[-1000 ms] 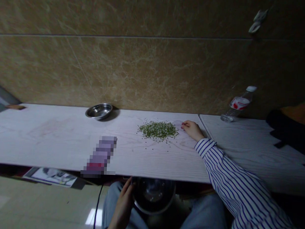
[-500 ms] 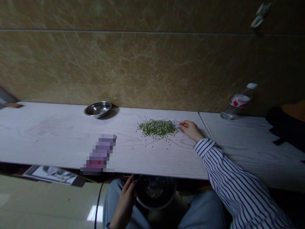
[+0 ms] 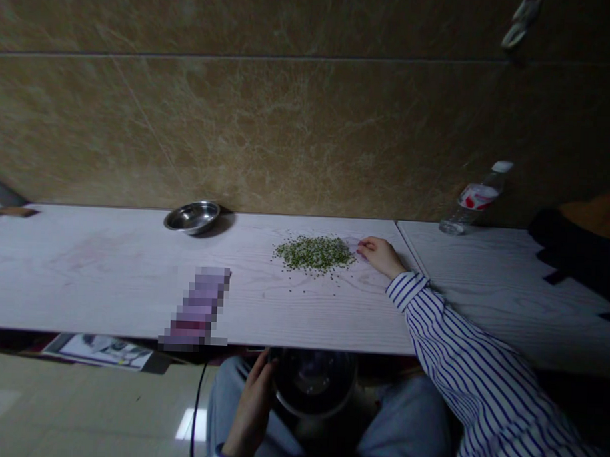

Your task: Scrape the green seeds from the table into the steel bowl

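Small green beans (image 3: 314,253), probably mung beans, lie in a loose heap on the whitish wood-grain table (image 3: 282,321), with several strays toward me. My right hand (image 3: 381,254) is at the heap's right edge, thumb and fingers pinched on a thin clear plastic piece (image 3: 350,244); its exact kind is hard to make out. The piece reaches the heap's right side. Below the table's front edge, my left hand (image 3: 253,400) grips the left rim of a dark, shiny metal bowl (image 3: 313,385) between my knees. The table edge hides the bowl's far side.
A small steel bowl (image 3: 192,218) stands at the back left by the wall. A blurred-out flat purple object (image 3: 197,308) lies near the front edge. At the back right are a water bottle (image 3: 476,198) and dark cloth (image 3: 569,248). A black cable (image 3: 195,405) hangs down at left.
My right hand has shifted slightly left, bringing the clear plastic piece into the heap's right edge. My left hand stays on the bowl. The whole view has tilted a little.
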A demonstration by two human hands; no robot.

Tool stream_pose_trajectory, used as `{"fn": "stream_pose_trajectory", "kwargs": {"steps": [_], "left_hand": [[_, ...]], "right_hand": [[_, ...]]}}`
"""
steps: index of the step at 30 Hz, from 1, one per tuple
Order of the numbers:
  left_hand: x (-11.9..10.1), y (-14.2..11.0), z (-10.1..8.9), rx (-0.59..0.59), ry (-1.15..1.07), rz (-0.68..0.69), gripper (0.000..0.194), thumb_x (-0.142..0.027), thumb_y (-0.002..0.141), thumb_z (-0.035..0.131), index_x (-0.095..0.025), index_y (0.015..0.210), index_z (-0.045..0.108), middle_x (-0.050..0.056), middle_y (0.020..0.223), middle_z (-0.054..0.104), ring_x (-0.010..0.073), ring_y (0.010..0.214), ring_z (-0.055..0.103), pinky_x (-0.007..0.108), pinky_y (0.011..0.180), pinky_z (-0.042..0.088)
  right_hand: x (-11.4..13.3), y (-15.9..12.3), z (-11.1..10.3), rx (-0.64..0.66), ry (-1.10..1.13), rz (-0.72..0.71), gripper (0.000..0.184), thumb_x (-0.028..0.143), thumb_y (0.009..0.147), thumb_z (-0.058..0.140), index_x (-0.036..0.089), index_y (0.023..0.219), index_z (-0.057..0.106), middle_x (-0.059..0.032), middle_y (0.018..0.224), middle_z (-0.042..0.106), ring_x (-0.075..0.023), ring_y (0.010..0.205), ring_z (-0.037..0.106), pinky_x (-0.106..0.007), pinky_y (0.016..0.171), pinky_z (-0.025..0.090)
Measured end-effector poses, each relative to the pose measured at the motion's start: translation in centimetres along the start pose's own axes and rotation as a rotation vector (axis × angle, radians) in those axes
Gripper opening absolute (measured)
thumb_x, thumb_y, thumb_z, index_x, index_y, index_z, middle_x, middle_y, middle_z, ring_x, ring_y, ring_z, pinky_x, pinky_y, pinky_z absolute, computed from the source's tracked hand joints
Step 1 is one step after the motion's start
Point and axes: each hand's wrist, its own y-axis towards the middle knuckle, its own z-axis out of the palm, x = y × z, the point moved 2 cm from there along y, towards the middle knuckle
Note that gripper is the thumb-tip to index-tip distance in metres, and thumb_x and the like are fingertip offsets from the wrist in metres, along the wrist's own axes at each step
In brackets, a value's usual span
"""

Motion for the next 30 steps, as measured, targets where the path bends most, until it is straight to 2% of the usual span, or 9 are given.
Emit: {"fn": "stream_pose_trajectory", "kwargs": {"steps": [2, 6, 11, 14, 18, 23, 26, 30], "left_hand": [[0.1, 0.0, 0.2, 0.028, -0.103, -0.121, 0.044, -0.026, 0.089, 0.054, -0.017, 0.131, 0.062, 0.015, 0.136, 0.065, 0.0248, 0.127, 0.059, 0.029, 0.097, 0.05], [0.3, 0.1, 0.5, 0.061, -0.199, -0.192, 0.051, -0.027, 0.091, 0.053, -0.017, 0.14, 0.053, 0.015, 0.144, 0.058, 0.0219, 0.134, 0.053, 0.026, 0.103, 0.046], [0.5, 0.2, 0.5, 0.049, -0.193, -0.155, 0.039, -0.027, 0.088, 0.059, -0.019, 0.126, 0.066, 0.014, 0.133, 0.067, 0.0276, 0.129, 0.057, 0.034, 0.102, 0.049], [0.4, 0.1, 0.4, 0.038, -0.182, -0.129, 0.031, -0.028, 0.086, 0.061, -0.021, 0.115, 0.071, 0.014, 0.135, 0.065, 0.028, 0.132, 0.055, 0.033, 0.103, 0.048], [0.4, 0.1, 0.5, 0.024, -0.192, -0.159, 0.033, -0.027, 0.085, 0.062, -0.02, 0.117, 0.07, 0.014, 0.138, 0.063, 0.0274, 0.135, 0.052, 0.033, 0.106, 0.045], [0.2, 0.1, 0.9, 0.032, -0.218, -0.181, 0.038, -0.025, 0.086, 0.06, -0.02, 0.123, 0.067, 0.013, 0.127, 0.07, 0.0262, 0.124, 0.061, 0.034, 0.101, 0.049], [0.1, 0.0, 0.8, 0.051, -0.215, -0.176, 0.033, -0.026, 0.087, 0.059, -0.021, 0.118, 0.069, 0.013, 0.123, 0.072, 0.0258, 0.122, 0.063, 0.034, 0.1, 0.051], [0.0, -0.2, 0.5, 0.083, -0.16, -0.101, 0.024, -0.023, 0.085, 0.061, -0.022, 0.104, 0.075, 0.011, 0.131, 0.069, 0.025, 0.129, 0.058, 0.03, 0.102, 0.048]], "right_hand": [[0.0, -0.2, 0.2, 0.015, -0.005, -0.009, 0.004, 0.021, 0.07, 0.067, 0.02, 0.074, 0.066, -0.0023, 0.07, 0.072, -0.0169, 0.066, 0.066, -0.027, 0.063, 0.049], [0.0, -0.5, 0.6, 0.05, 0.007, -0.027, 0.004, 0.023, 0.072, 0.067, 0.02, 0.074, 0.066, -0.0021, 0.069, 0.071, -0.0166, 0.065, 0.065, -0.026, 0.06, 0.048], [0.3, -1.0, 0.9, 0.093, 0.033, -0.042, 0.005, 0.024, 0.072, 0.065, 0.02, 0.075, 0.065, -0.0024, 0.07, 0.071, -0.0165, 0.064, 0.065, -0.025, 0.06, 0.049], [0.4, -1.4, 1.2, 0.119, 0.048, -0.041, 0.007, 0.025, 0.072, 0.063, 0.02, 0.076, 0.065, -0.0023, 0.069, 0.07, -0.0162, 0.063, 0.064, -0.026, 0.059, 0.048], [0.6, -1.9, 1.3, 0.148, 0.065, -0.048, 0.01, 0.028, 0.072, 0.062, 0.019, 0.077, 0.065, -0.001, 0.066, 0.068, -0.0153, 0.061, 0.061, -0.024, 0.056, 0.046], [1.0, -2.5, 1.3, 0.163, 0.072, -0.055, 0.016, 0.034, 0.072, 0.065, 0.019, 0.078, 0.065, -0.0013, 0.068, 0.068, -0.0154, 0.063, 0.061, -0.025, 0.058, 0.046], [1.1, -2.6, 1.1, 0.139, 0.072, -0.056, 0.015, 0.033, 0.073, 0.066, 0.019, 0.079, 0.065, -0.0023, 0.072, 0.069, -0.0167, 0.066, 0.063, -0.027, 0.061, 0.048], [1.2, -2.4, 1.0, 0.1, 0.062, -0.061, 0.01, 0.028, 0.073, 0.063, 0.02, 0.078, 0.064, -0.0024, 0.073, 0.069, -0.0168, 0.069, 0.064, -0.026, 0.063, 0.048]]}}
